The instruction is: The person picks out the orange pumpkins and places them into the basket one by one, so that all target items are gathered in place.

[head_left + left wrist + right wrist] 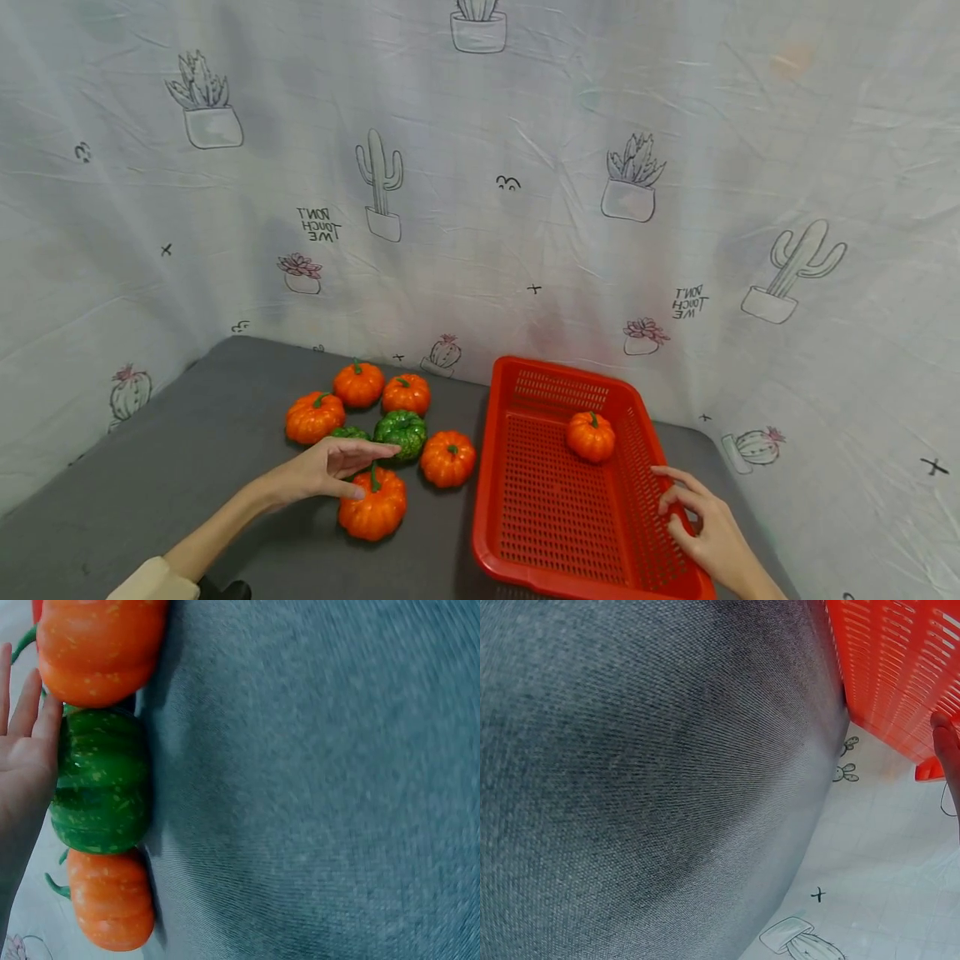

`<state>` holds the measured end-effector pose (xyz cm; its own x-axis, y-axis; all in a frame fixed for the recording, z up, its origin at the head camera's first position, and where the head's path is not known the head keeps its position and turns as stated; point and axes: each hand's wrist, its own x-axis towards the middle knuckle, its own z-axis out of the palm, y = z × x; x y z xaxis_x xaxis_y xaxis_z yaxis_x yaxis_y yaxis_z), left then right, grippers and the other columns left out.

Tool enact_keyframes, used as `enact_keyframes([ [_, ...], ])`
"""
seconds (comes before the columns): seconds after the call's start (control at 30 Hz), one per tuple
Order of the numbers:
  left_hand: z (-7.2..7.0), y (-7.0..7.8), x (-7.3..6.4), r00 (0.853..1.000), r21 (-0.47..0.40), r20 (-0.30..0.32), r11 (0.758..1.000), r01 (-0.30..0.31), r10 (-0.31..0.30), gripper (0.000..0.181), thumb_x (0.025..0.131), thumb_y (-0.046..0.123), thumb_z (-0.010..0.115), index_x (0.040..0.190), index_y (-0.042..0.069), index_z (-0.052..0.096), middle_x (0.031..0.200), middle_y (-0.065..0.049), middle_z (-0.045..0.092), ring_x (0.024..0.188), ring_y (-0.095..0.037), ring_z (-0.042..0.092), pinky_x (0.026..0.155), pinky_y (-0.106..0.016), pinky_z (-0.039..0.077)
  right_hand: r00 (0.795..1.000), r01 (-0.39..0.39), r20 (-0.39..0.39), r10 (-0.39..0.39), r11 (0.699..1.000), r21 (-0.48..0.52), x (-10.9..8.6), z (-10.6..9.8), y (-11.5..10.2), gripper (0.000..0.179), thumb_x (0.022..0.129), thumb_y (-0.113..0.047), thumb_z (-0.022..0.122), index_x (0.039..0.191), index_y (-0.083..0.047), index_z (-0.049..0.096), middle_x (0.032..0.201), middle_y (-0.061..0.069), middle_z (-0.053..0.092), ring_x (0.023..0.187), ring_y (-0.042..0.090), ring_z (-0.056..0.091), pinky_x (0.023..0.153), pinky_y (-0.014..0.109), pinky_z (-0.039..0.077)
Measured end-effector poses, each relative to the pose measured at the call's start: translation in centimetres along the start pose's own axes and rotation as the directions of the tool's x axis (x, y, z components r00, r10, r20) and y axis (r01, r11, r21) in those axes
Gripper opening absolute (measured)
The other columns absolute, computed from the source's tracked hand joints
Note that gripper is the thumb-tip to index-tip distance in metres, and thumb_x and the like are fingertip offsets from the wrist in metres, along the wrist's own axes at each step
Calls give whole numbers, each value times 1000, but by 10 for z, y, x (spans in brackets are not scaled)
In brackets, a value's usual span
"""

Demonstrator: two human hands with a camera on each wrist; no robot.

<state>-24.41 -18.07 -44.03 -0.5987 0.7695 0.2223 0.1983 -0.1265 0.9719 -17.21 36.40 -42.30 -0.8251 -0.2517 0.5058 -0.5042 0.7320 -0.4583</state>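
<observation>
Cactus-print curtain [480, 242] behind grey table [187, 450] suggests a booth.

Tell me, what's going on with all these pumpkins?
A person's left hand reaches over the nearest orange pumpkin; whether it touches is unclear. The right hand holds a red basket by its rim, with one orange pumpkin inside. Four more orange pumpkins and two green ones sit outside on the gray table.

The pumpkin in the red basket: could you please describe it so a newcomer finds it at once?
Find the red basket on the right of the grey table. In its far half, toward the right side, sits a ribbed, green-stemmed orange pumpkin. It is the only pumpkin inside; the other pumpkins, orange and green, lie outside to the left.
</observation>
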Motion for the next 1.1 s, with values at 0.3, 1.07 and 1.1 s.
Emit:
enact_keyframes([
  [0.3, 0, -5, 1, 998, -3, 27, 999, 52, -52, 59, 89, -4, 63, 142, -7, 39, 147, -26, 35, 133, -9, 41, 104, -17, 34, 1000, 7, 8, -8, 1000, 24, 3, -2, -4, 43, 69, 19, 60, 77, -23, 57, 121, 8, 57, 46, -10, 21, 36, 14, 27],
  [1.07, 2, -19, 10, 976, 149, 108, 974, 172, -189, 57, 87, 11, 70, 139, 2, 48, 148, -28, 32, 126, -1, 42, 100, -19, 36, 1000, 6, 11, -7, 999, 45, 2, -3, -5, 43, 69, 20, 59, 78, -22, 57, 121, 9, 57, 47, -8, 26, 37, 14, 28],
  [1.1, 2, -20, 10, 976, 138, 113, 975, 173, -189, 57, 86, 11, 71, 138, 2, 49, 148, -28, 32, 125, -2, 43, 100, -20, 38, 1000, 2, 16, -3, 999, 47, 2, -3, -5, 42, 69, 20, 59, 78, -21, 57, 121, 9, 57, 48, -7, 27, 37, 14, 29],
])
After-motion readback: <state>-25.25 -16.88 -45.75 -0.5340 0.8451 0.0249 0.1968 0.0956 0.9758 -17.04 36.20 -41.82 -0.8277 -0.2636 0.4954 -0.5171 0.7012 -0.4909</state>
